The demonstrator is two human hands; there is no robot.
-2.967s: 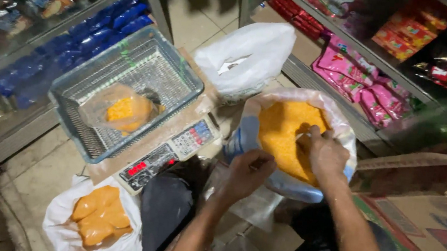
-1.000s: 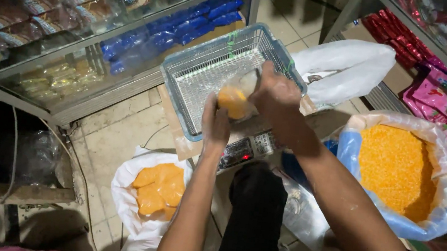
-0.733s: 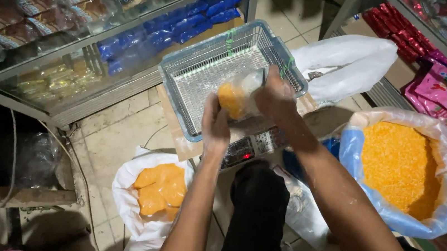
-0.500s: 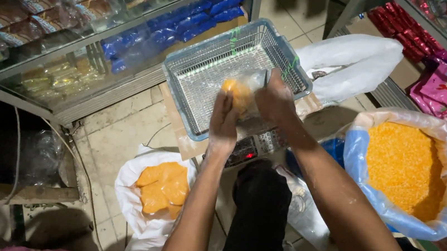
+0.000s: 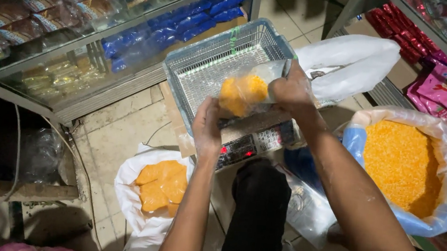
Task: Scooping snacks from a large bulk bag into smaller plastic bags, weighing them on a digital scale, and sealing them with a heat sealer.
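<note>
Your left hand (image 5: 207,128) gripped the bottom of a small clear bag of orange crumbs (image 5: 244,93), while your right hand (image 5: 293,90) pinched its twisted top, holding it just above the blue wire basket (image 5: 207,67). Nearest you, your dark-clad knee (image 5: 259,202) stood between a white bag of filled orange packets (image 5: 157,188) on the floor to your left and a big open sack of orange crumbs (image 5: 401,165) to your right. Under the basket lay a digital scale (image 5: 252,143), your left wrist covering part of its display. Beyond sat a white plastic bag (image 5: 348,64), its contents hidden. Farther off, glass-fronted shelves (image 5: 77,30) held packets blurred by reflections.
</note>
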